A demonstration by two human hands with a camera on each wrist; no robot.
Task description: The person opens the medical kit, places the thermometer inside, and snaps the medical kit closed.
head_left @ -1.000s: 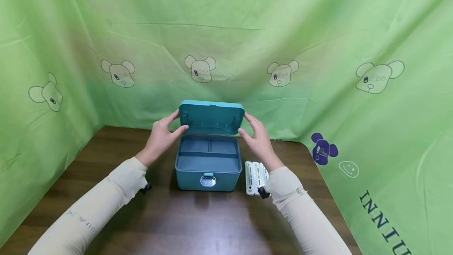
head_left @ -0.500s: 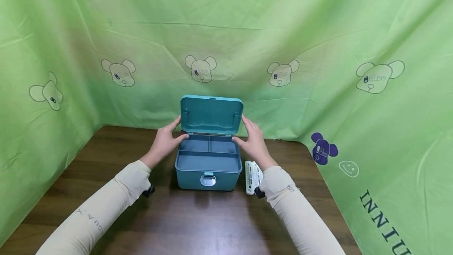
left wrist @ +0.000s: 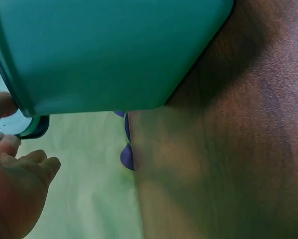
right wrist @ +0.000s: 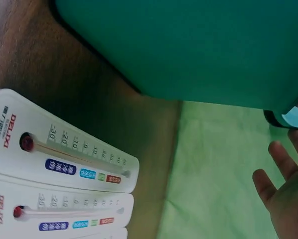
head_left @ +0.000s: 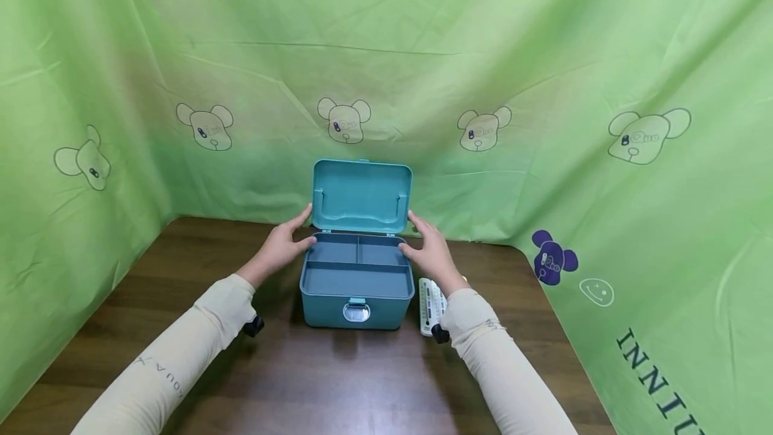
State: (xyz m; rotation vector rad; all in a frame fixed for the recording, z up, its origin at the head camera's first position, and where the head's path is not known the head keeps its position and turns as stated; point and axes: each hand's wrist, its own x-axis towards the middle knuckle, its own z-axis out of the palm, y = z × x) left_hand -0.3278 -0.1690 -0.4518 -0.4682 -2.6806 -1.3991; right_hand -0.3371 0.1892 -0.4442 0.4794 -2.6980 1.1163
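A teal storage box [head_left: 326, 311] stands on the table with its lid [head_left: 362, 195] raised and leaning back. Its grey inner tray [head_left: 356, 280] has one long front compartment and two smaller rear ones. My left hand [head_left: 276, 248] is at the box's rear left corner, fingertips at the lid's side and thumb at the rim. Mirroring it, my right hand [head_left: 431, 252] has its fingers by the lid's right edge and its thumb at the rear right rim. Several fingers [right wrist: 284, 162] of this hand show loosely spread in the right wrist view.
White thermometers [right wrist: 64, 159] lie side by side to the right of the box, partly under my right wrist in the head view. A metal clasp [head_left: 356, 312] is on the box front. Green printed curtain [head_left: 386, 72] surrounds the wooden table [head_left: 362, 388].
The lid has swung further back, from tilted forward to leaning away. Both hands have slid down its sides, thumbs moving from the lid to the box rim.
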